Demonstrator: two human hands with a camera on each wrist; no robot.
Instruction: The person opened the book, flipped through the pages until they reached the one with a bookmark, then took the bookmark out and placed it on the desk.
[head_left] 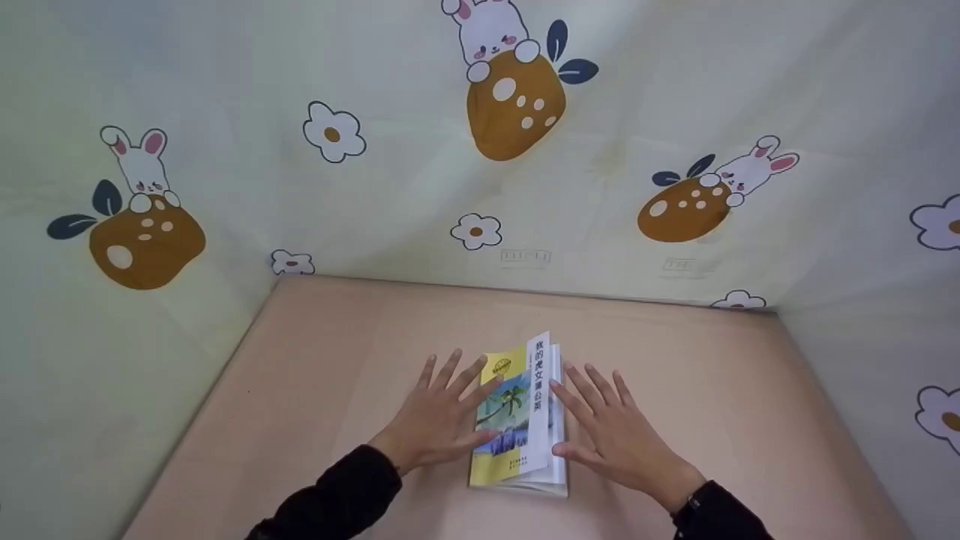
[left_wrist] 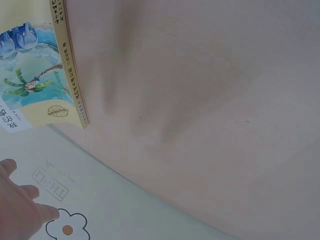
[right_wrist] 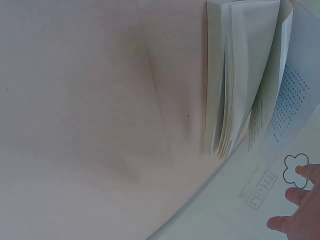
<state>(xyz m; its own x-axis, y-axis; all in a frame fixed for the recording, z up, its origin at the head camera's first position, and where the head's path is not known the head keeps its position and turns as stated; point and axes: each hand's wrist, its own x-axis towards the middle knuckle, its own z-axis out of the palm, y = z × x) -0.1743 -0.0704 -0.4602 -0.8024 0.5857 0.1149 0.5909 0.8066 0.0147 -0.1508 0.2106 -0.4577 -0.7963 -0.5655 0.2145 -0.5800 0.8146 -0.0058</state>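
Observation:
A paperback book (head_left: 517,409) with a yellow cover and a palm-tree picture lies on the table. Its cover stands partly raised along the right side, and pages show under it. My left hand (head_left: 431,424) has its fingers spread at the book's left side, overlapping the cover; contact cannot be told. At the right edge is my right hand (head_left: 622,439), fingers also apart and gripping nothing. The left wrist view has the book's spine (left_wrist: 70,65) and a few fingertips (left_wrist: 47,212). In the right wrist view, fanned pages (right_wrist: 245,65) stand loosely apart near other fingertips (right_wrist: 280,223).
The pinkish-beige tabletop (head_left: 315,375) extends around the book. A pale cloth (head_left: 405,195) printed with rabbits, orange fruit and flowers walls the table at the back and both sides.

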